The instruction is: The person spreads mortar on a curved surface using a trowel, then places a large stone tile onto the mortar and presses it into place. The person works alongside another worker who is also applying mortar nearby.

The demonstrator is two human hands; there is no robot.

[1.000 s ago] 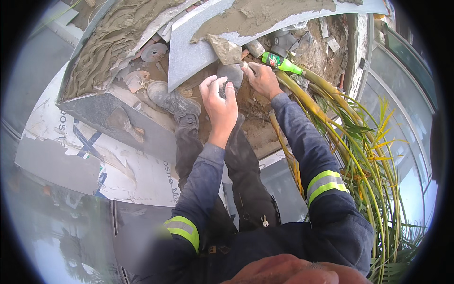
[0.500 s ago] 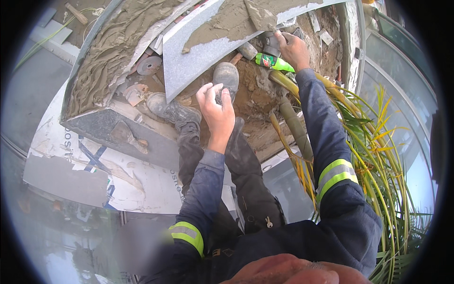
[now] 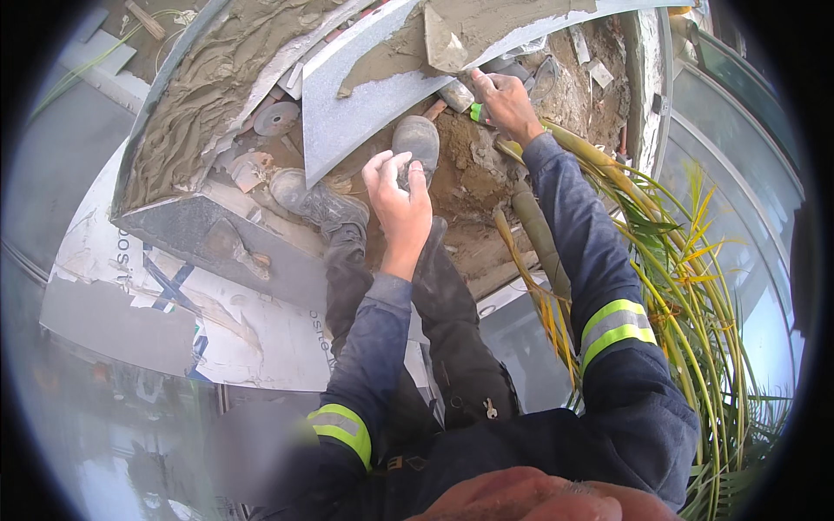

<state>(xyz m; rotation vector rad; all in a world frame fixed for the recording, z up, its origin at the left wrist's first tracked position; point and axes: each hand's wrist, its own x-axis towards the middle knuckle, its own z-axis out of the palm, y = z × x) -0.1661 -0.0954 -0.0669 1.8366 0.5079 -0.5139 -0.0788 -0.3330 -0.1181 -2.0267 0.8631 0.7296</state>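
My right hand (image 3: 504, 104) grips a trowel (image 3: 443, 43) by its handle; the dusty blade lies against wet mortar (image 3: 382, 61) spread over a curved pale stone slab (image 3: 339, 122). Below the slab, my left hand (image 3: 395, 200) hangs in the air with fingers loosely curled and apart, holding nothing, in front of my dusty boot (image 3: 415, 139). A green plastic bottle (image 3: 478, 113) is mostly hidden behind my right hand.
A mortar-coated wall top (image 3: 200, 95) curves at left, with another trowel (image 3: 239, 247) on its stone face. Rubble, a grinding disc (image 3: 276, 119) and pipe pieces lie in the dirt bed. Palm fronds (image 3: 695, 286) fill the right, beside glass panes (image 3: 730, 174).
My right hand and trowel moved up and right along the mortared slab, then slightly back leftward, now covering most of the bottle. My left hand stays in nearly the same place.
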